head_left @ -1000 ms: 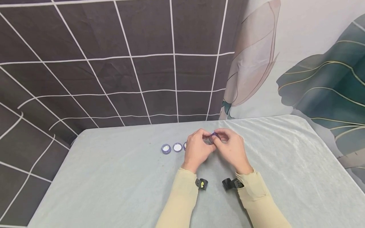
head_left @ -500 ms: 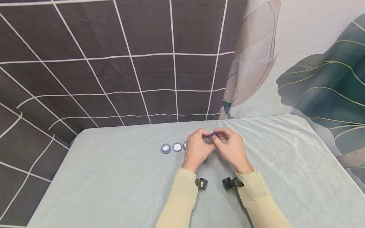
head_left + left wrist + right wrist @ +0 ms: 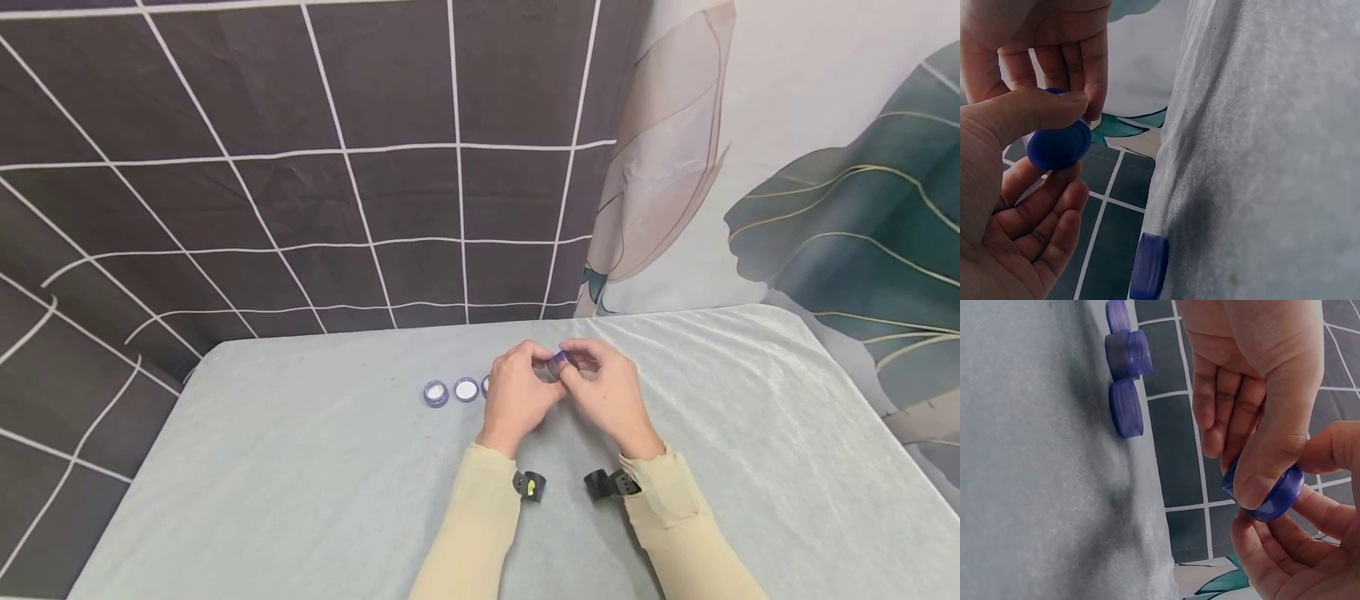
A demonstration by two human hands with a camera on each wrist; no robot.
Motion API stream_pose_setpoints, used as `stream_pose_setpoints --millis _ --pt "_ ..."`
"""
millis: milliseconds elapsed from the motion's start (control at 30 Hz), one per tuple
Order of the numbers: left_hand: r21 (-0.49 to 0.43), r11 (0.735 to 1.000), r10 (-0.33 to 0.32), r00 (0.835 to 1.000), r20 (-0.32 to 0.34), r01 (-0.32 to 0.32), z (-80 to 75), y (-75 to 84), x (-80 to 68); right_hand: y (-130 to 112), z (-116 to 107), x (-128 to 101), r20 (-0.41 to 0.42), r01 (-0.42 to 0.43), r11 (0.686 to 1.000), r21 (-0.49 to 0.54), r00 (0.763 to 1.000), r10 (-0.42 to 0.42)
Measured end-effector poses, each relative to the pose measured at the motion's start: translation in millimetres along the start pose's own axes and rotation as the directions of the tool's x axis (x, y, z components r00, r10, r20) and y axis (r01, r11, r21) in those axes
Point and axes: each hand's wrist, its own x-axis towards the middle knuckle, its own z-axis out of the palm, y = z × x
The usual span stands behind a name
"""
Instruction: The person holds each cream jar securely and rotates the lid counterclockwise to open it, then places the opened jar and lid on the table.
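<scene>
Both hands meet over the far part of the table around a small round purple jar [image 3: 561, 362]. My left hand [image 3: 519, 396] pinches it between thumb and fingers; in the left wrist view the jar's flat round face [image 3: 1060, 147] shows below the thumb. From the other side my right hand [image 3: 606, 393] pinches it too, its thumb lying across the purple rim [image 3: 1282, 497] in the right wrist view. The fingers cover part of the jar, and whether its lid is fully on cannot be told.
Left of the hands, a purple jar [image 3: 436, 393] and a purple lid-like disc [image 3: 466, 389] with a white inside rest on the pale cloth [image 3: 300, 467]. A third purple piece [image 3: 1125, 407] is partly hidden by the left hand in the head view. A dark gridded curtain [image 3: 397, 192] hangs behind.
Both hands stay in almost the same place and keep their grip. The held jar has shifted slightly, with a bit more purple showing between the fingertips. The pieces on the cloth have not moved.
</scene>
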Motion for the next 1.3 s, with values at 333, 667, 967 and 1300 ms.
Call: stream_pose_setpoints --millis 333,667,967,1300 --pt "0.010 1.000 -0.001 1.000 0.001 0.001 0.6 0.1 -0.4 0.4 -0.2 -1.3 0.004 0.018 1.000 0.006 1.000 -0.018" --pt "0.029 0.999 0.024 1.000 -0.002 -0.024 1.1 -0.4 -0.4 2.5 0.4 -0.4 0.003 0.045 0.999 0.001 0.999 -0.045" --pt "0.014 1.000 0.008 1.000 0.003 -0.008 1.0 -0.7 -1.1 3.8 0.3 -1.0 -0.002 0.053 0.998 0.019 0.999 -0.053" --pt "0.015 1.000 0.019 1.000 -0.006 -0.019 2.2 -1.5 0.4 3.0 2.0 -0.7 -0.011 0.065 0.998 0.002 0.998 -0.065"
